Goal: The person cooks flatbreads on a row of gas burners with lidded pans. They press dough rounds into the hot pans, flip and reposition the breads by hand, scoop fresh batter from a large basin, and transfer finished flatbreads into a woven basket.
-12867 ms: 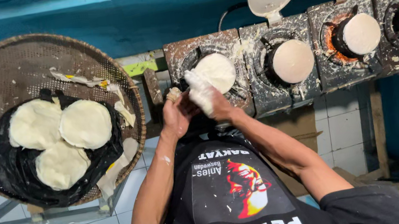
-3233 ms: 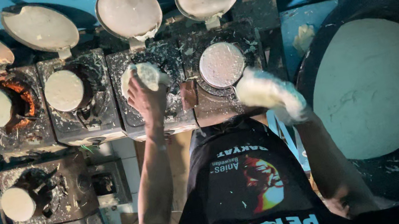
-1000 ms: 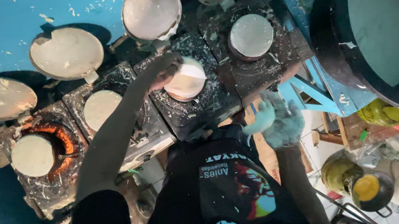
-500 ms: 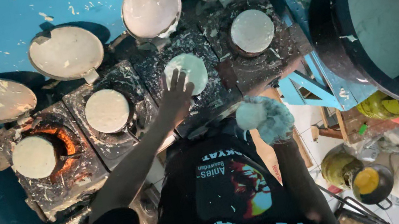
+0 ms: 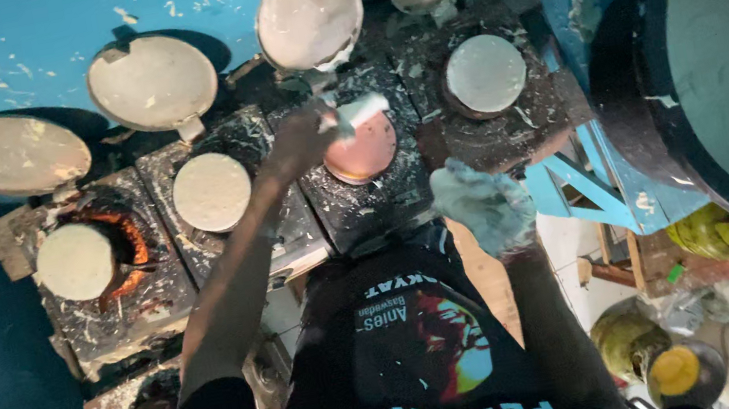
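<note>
Left hand (image 5: pixel 300 141) lifts a white flatbread (image 5: pixel 360 109) off the reddish pan (image 5: pixel 362 148) beneath; right hand (image 5: pixel 483 204), batter-coated, loosely cupped. Neighbouring pans remain filled.

Large batter basin (image 5: pixel 663 100) edge-cropped (right side)

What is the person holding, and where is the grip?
The left hand pinches a thin white flatbread by its edge over a pan. The right hand, caked in batter, holds nothing clear.
</note>
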